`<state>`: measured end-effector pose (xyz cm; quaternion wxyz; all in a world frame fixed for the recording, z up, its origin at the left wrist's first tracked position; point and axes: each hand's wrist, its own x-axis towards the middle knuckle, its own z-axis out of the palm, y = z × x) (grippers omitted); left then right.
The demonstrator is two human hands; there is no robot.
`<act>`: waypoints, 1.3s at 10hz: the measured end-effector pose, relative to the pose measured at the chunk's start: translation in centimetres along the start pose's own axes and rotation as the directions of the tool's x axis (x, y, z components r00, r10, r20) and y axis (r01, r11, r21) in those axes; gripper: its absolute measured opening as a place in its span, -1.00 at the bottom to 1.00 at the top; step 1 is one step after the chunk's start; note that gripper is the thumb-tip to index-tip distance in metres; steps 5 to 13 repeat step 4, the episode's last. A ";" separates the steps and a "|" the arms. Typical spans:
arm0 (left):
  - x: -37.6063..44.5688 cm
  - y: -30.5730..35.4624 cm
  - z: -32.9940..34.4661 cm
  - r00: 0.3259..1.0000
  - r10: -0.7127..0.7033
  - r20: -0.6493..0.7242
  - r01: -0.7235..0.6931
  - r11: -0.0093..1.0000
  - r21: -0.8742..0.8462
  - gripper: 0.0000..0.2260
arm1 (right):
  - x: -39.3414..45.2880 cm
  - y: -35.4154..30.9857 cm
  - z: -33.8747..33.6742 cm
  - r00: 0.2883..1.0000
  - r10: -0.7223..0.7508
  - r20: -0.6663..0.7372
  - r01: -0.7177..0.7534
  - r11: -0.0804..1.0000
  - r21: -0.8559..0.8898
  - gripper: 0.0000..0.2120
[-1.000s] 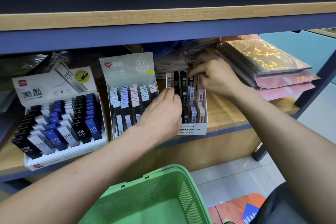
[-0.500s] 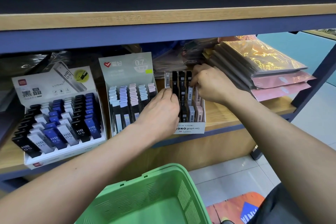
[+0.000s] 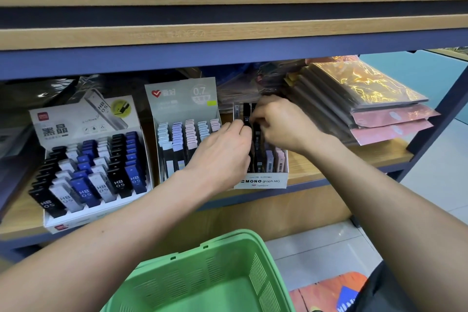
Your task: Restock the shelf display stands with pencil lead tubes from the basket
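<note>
Both hands work in the small white MONO display stand (image 3: 263,182) on the lower shelf. My left hand (image 3: 222,154) reaches in from the left, fingers curled onto a black lead tube (image 3: 246,114) standing in the stand. My right hand (image 3: 281,123) comes from the right, its fingertips pinching among the black tubes in the same rows. Pink and white tubes (image 3: 274,159) fill the stand's right side. The green basket (image 3: 202,276) sits below, nearest to me; the part of its inside that shows holds nothing.
Left of the MONO stand are a grey 0.7 lead stand (image 3: 182,114) and a wide white HB 0.5 stand (image 3: 83,159). Wrapped notebooks (image 3: 367,99) are stacked at the right. A wooden shelf board (image 3: 228,35) hangs low overhead. Tiled floor lies at the lower right.
My right hand has slid left and forward from the stand's back right corner to the black tube rows. My left hand has stayed at the stand's left side.
</note>
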<state>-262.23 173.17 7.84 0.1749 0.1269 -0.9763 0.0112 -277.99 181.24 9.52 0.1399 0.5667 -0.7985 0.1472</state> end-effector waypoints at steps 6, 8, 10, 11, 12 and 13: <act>-4.5 -6.3 -5.3 0.979 -0.179 -0.093 0.191 0.973 0.130 -0.94 | 0.7 -6.3 2.4 0.999 -0.035 -0.029 0.040 0.982 0.184 -0.68; -4.5 -6.3 -5.3 0.979 -0.179 -0.093 0.191 0.973 0.130 -0.94 | 0.7 -6.3 2.4 0.999 -0.035 -0.029 0.040 0.982 0.184 -0.68; -4.5 -6.3 -5.3 0.979 -0.179 -0.093 0.191 0.973 0.130 -0.94 | 0.7 -6.3 2.4 0.999 -0.035 -0.029 0.040 0.982 0.184 -0.68; -4.5 -6.3 -5.3 0.979 -0.179 -0.093 0.191 0.973 0.130 -0.94 | 0.7 -6.3 2.4 0.999 -0.035 -0.029 0.040 0.982 0.184 -0.68; -4.5 -6.3 -5.3 0.979 -0.179 -0.093 0.191 0.973 0.130 -0.94 | 0.7 -6.3 2.4 0.999 -0.035 -0.029 0.040 0.982 0.184 -0.68; -4.5 -6.3 -5.3 0.979 -0.179 -0.093 0.191 0.973 0.130 -0.94 | 0.7 -6.3 2.4 0.999 -0.035 -0.029 0.040 0.982 0.184 -0.68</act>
